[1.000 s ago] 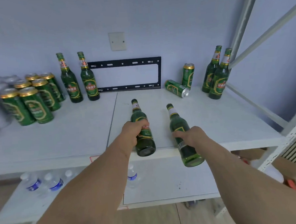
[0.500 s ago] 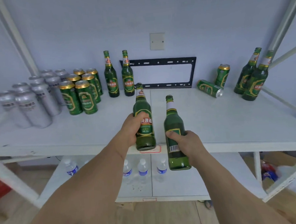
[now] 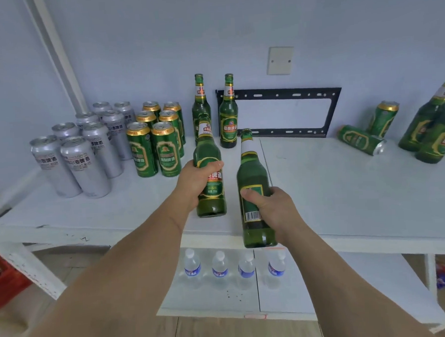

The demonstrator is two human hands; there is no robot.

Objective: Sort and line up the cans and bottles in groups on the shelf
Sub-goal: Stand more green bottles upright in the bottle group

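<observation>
Green glass fills both fists: the right hand (image 3: 275, 212) wraps a beer bottle (image 3: 255, 192) at the white shelf's (image 3: 347, 200) front edge, barcode facing back, while the left hand (image 3: 196, 182) clasps a second bottle (image 3: 208, 169) upright above the shelf. Behind stand green cans (image 3: 155, 143), silver cans (image 3: 86, 149) to their left, and two bottles (image 3: 227, 116) against the wall; far right, a tipped can (image 3: 360, 140) lies near more bottles (image 3: 433, 131).

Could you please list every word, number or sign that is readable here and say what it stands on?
"啤酒" and "500ml": front label of the bottle in the left hand.
Barcode, digits too small: back label of the bottle in the right hand.
"啤酒": silver cans.
Green cans and water bottles: print too blurred.
</observation>
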